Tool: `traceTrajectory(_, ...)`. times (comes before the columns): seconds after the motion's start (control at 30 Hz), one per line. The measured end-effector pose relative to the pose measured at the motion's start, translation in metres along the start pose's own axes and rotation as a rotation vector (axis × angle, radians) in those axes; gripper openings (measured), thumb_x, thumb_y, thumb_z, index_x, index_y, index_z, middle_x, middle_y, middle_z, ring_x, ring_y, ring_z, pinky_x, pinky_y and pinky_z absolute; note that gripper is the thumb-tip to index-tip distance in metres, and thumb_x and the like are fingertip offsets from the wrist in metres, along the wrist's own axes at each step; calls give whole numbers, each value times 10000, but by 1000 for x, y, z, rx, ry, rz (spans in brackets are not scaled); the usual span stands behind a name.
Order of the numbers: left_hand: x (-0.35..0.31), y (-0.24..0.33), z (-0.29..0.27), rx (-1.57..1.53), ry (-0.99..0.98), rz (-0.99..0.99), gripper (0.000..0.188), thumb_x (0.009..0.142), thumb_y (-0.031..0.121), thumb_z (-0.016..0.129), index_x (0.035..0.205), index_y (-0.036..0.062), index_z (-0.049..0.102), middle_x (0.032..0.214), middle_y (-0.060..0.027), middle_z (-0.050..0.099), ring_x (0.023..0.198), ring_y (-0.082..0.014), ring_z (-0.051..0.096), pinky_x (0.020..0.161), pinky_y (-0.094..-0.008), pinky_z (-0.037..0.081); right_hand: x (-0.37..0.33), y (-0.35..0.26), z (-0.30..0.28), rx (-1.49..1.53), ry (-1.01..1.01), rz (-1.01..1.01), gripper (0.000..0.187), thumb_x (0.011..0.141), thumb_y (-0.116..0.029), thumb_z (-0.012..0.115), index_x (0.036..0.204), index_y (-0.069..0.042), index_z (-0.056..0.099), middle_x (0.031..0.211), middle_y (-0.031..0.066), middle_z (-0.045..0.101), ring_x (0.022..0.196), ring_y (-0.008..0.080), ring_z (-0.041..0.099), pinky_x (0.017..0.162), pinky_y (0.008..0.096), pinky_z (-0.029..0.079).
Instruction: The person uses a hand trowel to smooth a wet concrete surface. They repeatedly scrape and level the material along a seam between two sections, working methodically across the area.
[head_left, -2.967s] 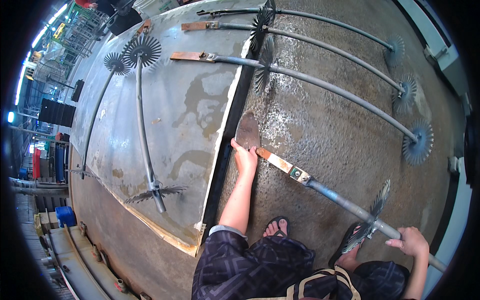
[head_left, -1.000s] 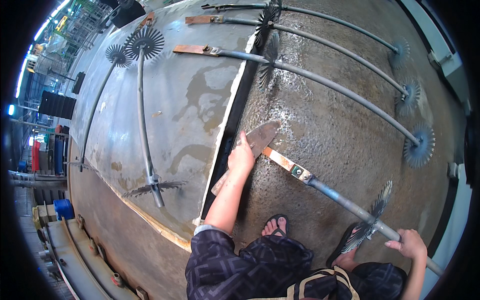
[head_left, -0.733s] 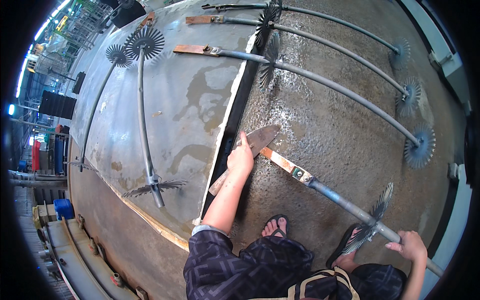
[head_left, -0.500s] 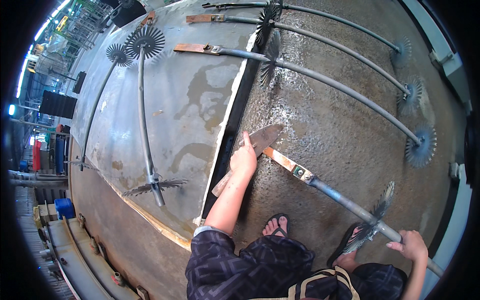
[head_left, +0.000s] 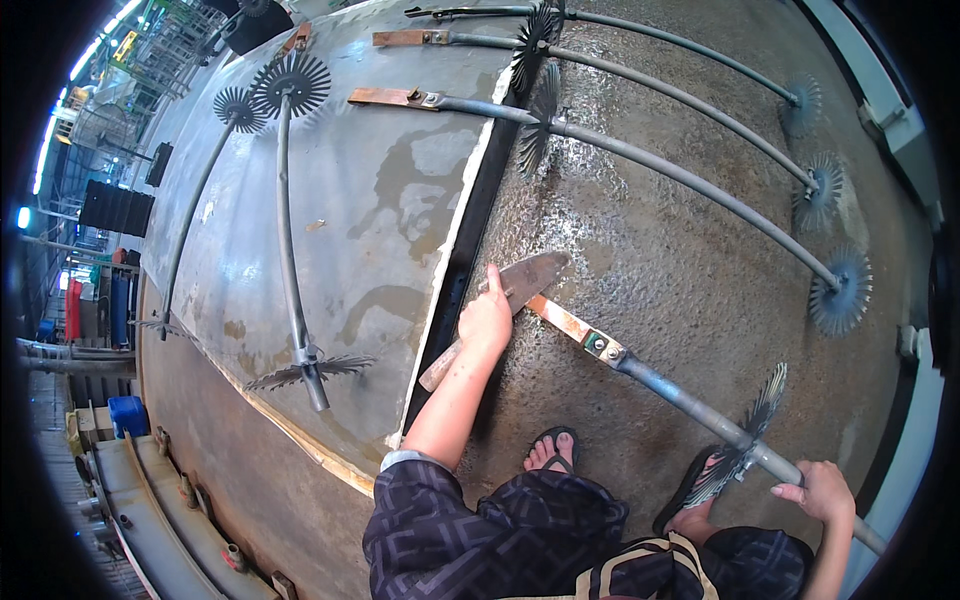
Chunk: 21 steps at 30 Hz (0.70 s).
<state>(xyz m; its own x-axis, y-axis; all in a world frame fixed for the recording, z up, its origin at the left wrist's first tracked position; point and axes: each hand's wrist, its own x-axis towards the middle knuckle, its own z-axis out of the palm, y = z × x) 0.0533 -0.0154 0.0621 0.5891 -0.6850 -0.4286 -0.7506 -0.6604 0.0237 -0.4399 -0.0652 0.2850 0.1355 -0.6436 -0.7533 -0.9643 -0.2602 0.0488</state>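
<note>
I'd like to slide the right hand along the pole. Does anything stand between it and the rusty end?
Yes. A finned disc sits on the pole just ahead of the right hand; farther along, a bolted joint comes before the rusty end.

Three seconds ago the flat blade tool [head_left: 538, 275] pointed straight ahead, its handle out of sight; it has since been turned clockwise, the tip now slanting right, past the rusty end strip [head_left: 553, 317] of the rod. The wooden handle [head_left: 440, 368] has come into view beside the forearm. The left hand [head_left: 485, 325] has changed its grip: the thumb is now hidden, the index finger extended. The left trouser leg [head_left: 430, 510] has shifted leftward, covering the metal sheet's [head_left: 330, 200] near corner.
</note>
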Motion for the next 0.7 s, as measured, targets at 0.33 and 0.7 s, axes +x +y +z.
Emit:
traceTrajectory(0.33, 20, -12, -5, -104, 41, -75, 672, 816, 86, 501, 1411, 104, 190, 957, -230, 642, 878, -354, 646, 764, -446, 517, 0, 2, 1, 5, 27, -23, 606, 620, -606, 685, 740, -16, 618, 664, 213, 594, 723, 407, 597, 674, 457, 468)
traceTrajectory(0.7, 29, -1, 24, -752, 215, -202, 830, 737, 121, 708, 1356, 53, 158, 1077, -307, 572, 1022, -419, 572, 897, -442, 440, 3, 0, -1, 42, -39, 31, 611, 611, -595, 700, 746, -6, 613, 661, 219, 585, 725, 405, 596, 664, 452, 466)
